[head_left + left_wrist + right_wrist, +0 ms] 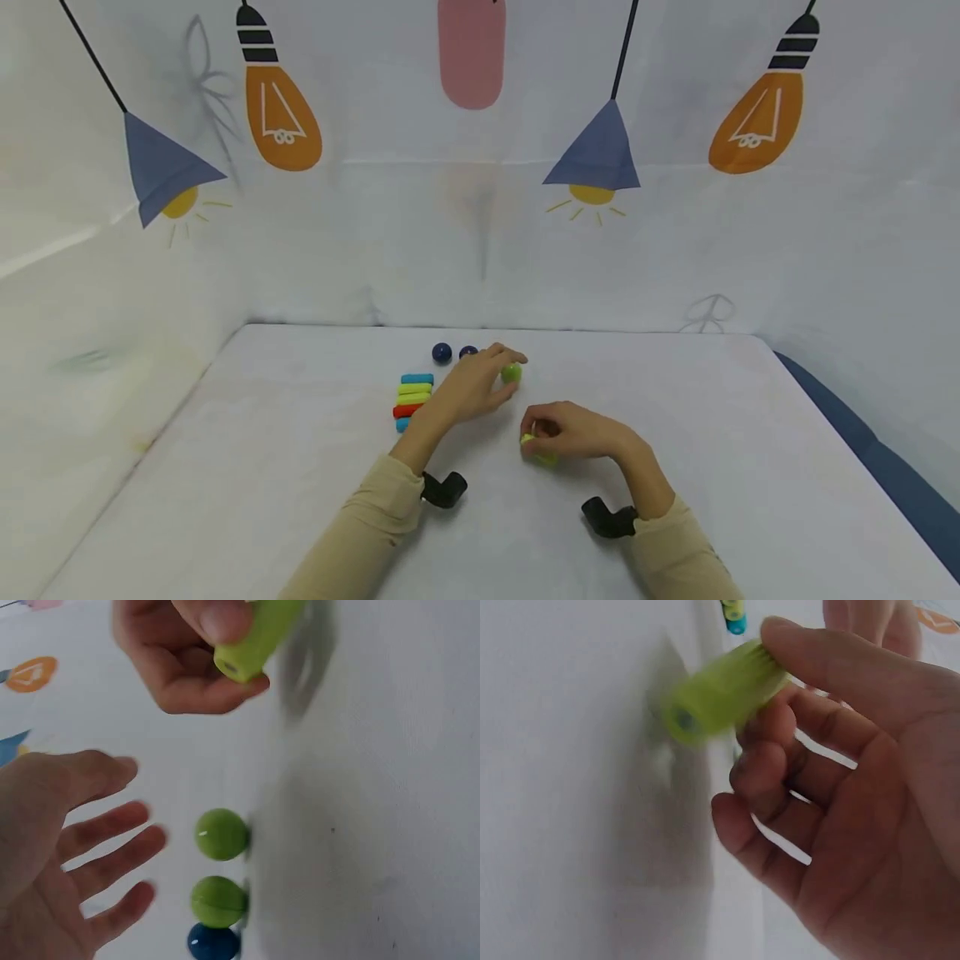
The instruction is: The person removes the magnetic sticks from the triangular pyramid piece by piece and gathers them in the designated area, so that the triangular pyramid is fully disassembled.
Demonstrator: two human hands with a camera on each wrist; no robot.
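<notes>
My right hand point(576, 430) pinches a yellow-green peg point(724, 694) between thumb and fingertips, tilted close over the table. A small hole shows in the peg's end. Its remaining fingers curl loosely beneath. Farther back, my left hand point(474, 385) reaches over the table with its fingers spread, holding nothing. A green ball point(512, 372) lies by its fingertips. In the left wrist view, two balls, one green point(222, 834) and another green point(218, 901), line up with a dark blue ball point(214, 942), all beside the left fingers point(120, 859).
Left of the left hand, several pegs lie in a stacked row: a blue peg point(417, 379), yellow-green ones, a red peg point(406, 411) and another blue. Dark blue balls point(442, 353) sit behind them. A printed white cloth point(480, 233) hangs behind the white table point(247, 467).
</notes>
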